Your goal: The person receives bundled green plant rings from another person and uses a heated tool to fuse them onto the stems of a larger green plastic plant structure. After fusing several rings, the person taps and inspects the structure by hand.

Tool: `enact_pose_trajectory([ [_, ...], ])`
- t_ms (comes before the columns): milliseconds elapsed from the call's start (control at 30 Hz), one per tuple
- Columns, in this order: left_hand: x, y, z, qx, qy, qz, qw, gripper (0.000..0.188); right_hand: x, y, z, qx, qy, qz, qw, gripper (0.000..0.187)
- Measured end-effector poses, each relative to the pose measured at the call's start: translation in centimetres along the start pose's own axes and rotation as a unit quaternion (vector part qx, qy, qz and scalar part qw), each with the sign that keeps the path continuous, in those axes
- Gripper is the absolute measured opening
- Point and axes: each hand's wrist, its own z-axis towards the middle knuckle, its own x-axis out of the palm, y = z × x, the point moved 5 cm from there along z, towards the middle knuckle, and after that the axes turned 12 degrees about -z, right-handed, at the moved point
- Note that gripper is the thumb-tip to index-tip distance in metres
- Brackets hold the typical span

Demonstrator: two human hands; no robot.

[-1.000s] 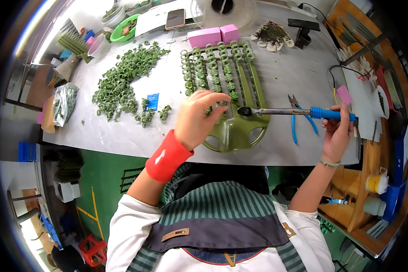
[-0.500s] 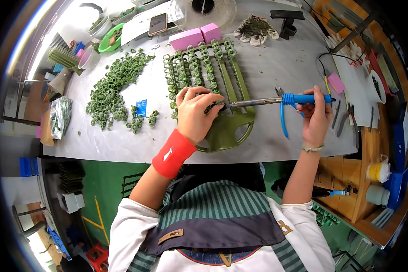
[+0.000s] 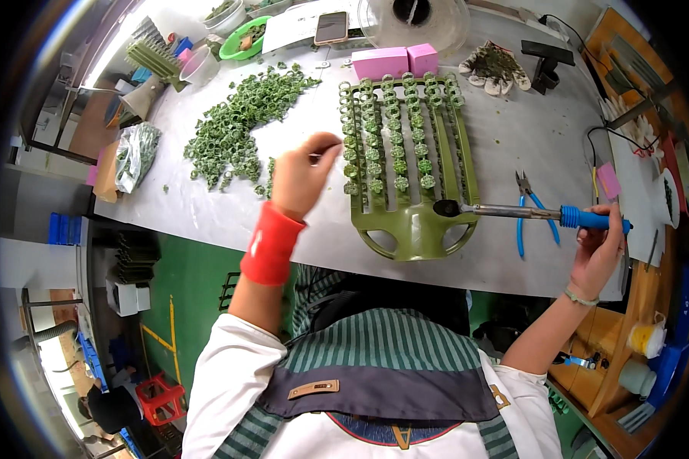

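Gripping the blue-handled iron (image 3: 513, 212), right fingers (image 3: 598, 229) wrapped tight; left fingers (image 3: 321, 149) pinched together.

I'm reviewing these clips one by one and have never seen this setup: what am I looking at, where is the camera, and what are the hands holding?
There is no machine here: a person works with bare hands, filmed by a wide fisheye camera on their head, looking down, so edges bend. The left hand, above a red wristband, is raised over the grey table, fingertips pinched together; what they pinch is too small to tell. The right hand grips a blue-handled iron tool, whose tip rests on a green slotted rack partly filled with small green rings. A loose pile of green rings lies to the left, blue pliers to the right.
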Motion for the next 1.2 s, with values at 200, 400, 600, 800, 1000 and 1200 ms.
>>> enact_pose_trajectory([
  [200,-1.7,6.7,0.0,0.031,0.126,0.288,0.949,0.022,-0.6,0.6,0.2,-0.008,-0.019,-0.006,1.0,0.029],
  [400,-5.8,8.6,2.1,-0.142,0.033,-0.121,0.982,0.023,-0.7,1.0,1.0,-0.008,-0.037,0.005,0.999,0.03],
  [600,-3.1,3.7,4.0,-0.128,0.066,-0.231,0.962,0.026,1.0,0.4,2.0,-0.025,-0.059,0.019,0.998,0.028],
  [800,6.7,-2.8,7.3,0.034,0.139,-0.147,0.979,0.022,3.4,-0.8,3.8,-0.032,-0.062,0.035,0.997,0.024],
  [1000,12.0,-4.8,9.3,0.194,0.133,0.067,0.97,0.023,5.2,-2.7,5.0,-0.042,-0.039,0.053,0.997,0.025],
  [1200,14.3,-4.0,9.7,0.253,0.109,0.157,0.948,0.021,6.3,-3.8,5.1,-0.028,-0.038,0.064,0.997,0.026],
])
